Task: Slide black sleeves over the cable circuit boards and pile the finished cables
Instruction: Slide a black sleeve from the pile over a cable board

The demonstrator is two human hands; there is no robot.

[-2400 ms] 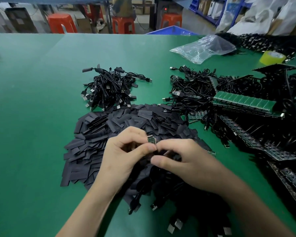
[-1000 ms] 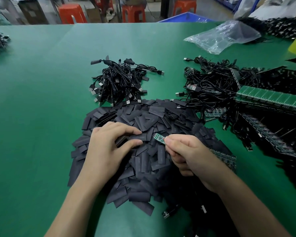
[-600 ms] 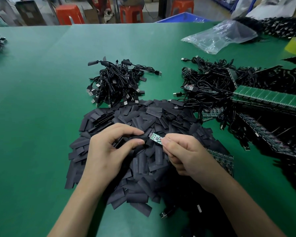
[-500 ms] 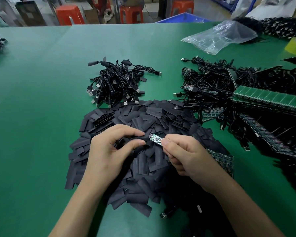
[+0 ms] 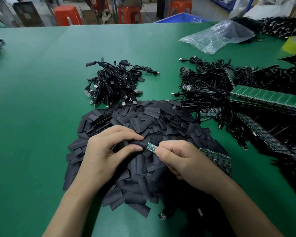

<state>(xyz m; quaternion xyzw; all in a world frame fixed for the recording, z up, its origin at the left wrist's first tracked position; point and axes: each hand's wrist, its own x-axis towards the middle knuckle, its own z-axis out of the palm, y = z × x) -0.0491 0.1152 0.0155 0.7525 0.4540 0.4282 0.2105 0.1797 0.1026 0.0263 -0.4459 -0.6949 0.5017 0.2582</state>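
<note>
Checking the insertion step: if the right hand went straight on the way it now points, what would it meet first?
The sleeve pinched by the left hand. The board held in the right hand points at the sleeve's open end and seems to touch it, though depth is unclear.

small green PCB (image 5: 151, 147) tilted, left end at mouth of black tube sleeve (image 5: 142, 144), both over heap of flat black sleeves (image 5: 152, 120); pile of sleeved black cables (image 5: 114, 82) just behind heap.

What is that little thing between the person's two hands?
In the head view, a small green circuit board bridges them: the right hand pinches one end, the other meets a black sleeve held by the left hand.
</note>
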